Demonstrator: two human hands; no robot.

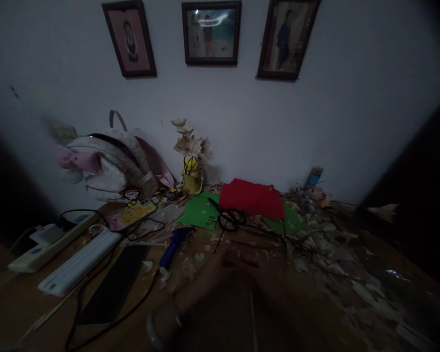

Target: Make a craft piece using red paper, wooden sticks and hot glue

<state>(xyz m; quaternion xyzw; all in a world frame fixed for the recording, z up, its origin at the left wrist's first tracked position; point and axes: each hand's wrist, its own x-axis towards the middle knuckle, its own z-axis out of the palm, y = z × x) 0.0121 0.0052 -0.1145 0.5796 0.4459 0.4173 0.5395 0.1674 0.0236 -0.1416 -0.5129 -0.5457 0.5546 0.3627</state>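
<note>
My left hand (218, 269), with bangles at the wrist, is at the middle of the wooden table, its fingers closed and close to those of my right hand (260, 274). Both hands are dark and blurred. A thin twig shows at the fingertips, but which hand grips it is unclear. Just beyond the hands lie black-handled scissors (229, 219), partly over green paper (200, 210) and beside red paper (253, 199). To the left of my hands is a blue glue gun (174, 247) with a black cord.
A black phone (113, 283), white box (80, 261) and power strip (55, 242) lie at the left. Behind them sits a backpack (113, 161). A yellow pot (192, 182) holds pale flowers. Pale scraps (333, 254) cover the right side.
</note>
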